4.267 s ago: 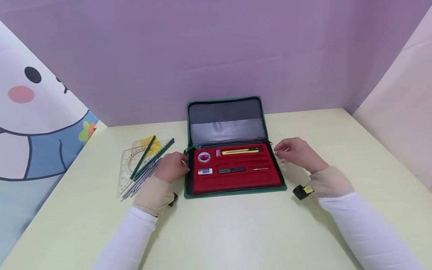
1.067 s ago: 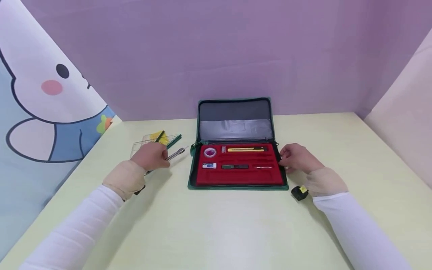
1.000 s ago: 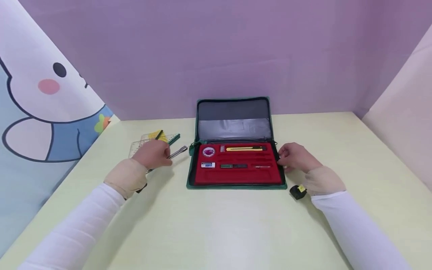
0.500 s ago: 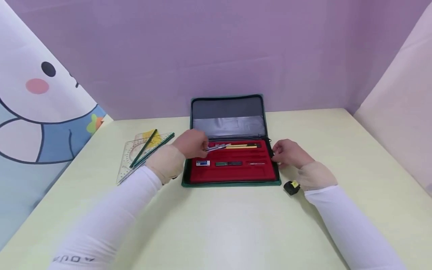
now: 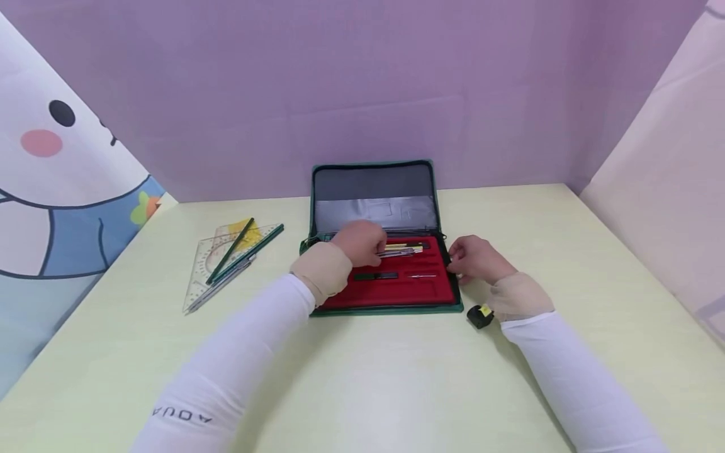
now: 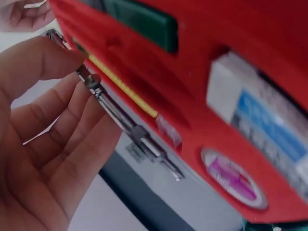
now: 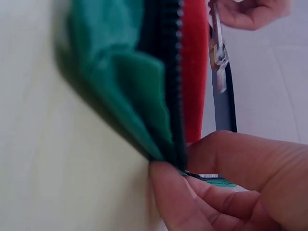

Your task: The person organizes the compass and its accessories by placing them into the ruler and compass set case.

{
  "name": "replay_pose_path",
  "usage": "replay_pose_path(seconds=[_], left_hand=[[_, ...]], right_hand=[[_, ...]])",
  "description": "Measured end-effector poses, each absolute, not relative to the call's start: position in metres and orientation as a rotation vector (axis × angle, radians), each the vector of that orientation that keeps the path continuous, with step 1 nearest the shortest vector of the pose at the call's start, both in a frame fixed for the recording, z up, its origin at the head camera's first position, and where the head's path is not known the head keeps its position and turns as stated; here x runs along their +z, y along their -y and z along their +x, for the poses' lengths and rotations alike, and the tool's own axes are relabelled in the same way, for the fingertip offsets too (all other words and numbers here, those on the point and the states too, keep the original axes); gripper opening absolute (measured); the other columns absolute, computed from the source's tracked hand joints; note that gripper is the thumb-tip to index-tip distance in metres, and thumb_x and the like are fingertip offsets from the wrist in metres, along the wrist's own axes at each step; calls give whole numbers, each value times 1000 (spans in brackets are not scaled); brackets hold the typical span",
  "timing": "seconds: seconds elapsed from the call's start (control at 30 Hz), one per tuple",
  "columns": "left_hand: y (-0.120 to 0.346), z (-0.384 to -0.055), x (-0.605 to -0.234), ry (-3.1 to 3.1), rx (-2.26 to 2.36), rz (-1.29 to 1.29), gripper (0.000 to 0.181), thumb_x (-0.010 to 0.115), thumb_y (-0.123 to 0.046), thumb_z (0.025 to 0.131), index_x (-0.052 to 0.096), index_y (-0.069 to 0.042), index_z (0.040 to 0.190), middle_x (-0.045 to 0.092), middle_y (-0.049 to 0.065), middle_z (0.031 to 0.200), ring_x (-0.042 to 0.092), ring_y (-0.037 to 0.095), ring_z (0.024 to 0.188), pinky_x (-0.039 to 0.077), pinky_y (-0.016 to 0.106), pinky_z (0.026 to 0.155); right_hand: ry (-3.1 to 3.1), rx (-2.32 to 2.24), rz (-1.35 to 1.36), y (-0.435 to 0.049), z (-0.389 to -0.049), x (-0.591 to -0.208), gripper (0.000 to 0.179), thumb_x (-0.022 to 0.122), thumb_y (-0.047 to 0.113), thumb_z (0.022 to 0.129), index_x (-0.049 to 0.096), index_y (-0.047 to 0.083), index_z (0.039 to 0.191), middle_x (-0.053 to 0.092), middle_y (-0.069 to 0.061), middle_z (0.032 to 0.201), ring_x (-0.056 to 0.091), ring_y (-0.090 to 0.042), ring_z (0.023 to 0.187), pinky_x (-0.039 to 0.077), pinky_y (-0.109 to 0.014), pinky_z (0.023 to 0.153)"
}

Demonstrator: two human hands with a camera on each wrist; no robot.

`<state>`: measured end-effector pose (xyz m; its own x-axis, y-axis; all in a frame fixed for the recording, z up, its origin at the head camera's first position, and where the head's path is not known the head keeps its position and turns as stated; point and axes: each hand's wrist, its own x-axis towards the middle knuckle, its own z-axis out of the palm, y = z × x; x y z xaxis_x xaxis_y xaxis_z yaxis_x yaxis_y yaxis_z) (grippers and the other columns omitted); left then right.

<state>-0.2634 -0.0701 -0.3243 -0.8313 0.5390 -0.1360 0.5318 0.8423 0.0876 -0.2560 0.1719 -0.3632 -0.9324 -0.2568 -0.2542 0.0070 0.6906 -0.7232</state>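
My left hand (image 5: 360, 244) pinches a metal drawing compass (image 6: 120, 115) between thumb and fingers, over the open green zip case (image 5: 391, 309). In the left wrist view the compass lies slanted close above the red tray (image 6: 197, 130), beside a yellow cutter knife (image 6: 127, 89). The tray also bears an eraser (image 6: 269, 115), a round pink-and-white piece (image 6: 233, 180) and a dark green piece (image 5: 374, 275). At the case's right side, my right hand (image 5: 478, 259) pinches the green fabric edge (image 7: 139, 91) by the zip. The left hand hides the tray's left part in the head view.
Left of the case, clear set squares (image 5: 198, 267) and a yellow template (image 5: 243, 234) lie on the table. Dark green pencils (image 5: 257, 250) and a silver compass (image 5: 218, 288) lie across them. Behind the case stands a purple wall (image 5: 362, 94).
My left hand has carried the compass from beside the set squares rightward over the red tray. The right hand has moved from beside the case onto its right edge and stays there.
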Motion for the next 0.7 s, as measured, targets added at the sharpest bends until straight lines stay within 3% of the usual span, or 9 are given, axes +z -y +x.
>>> replay_pose_path(seconds=[0.17,0.7], left_hand=[[59,-265,-328,-2852,-9,830,14,73,-22,82,69,-11,88,68,1,85,56,15,76,49,27,74],[47,-272,-337,-2839,93,785,16,69,-15,85,71,-9,100,69,4,99,59,18,86,50,30,86]], right_hand=[[-2568,-1091,-190,-171,-256,-363,29,59,-2,83,48,-12,108,55,-18,92,58,-16,66,56,-30,60],[-2564,-1102,-166,-171,-257,-362,28,59,-3,82,49,-12,107,54,-17,89,58,-16,62,56,-30,58]])
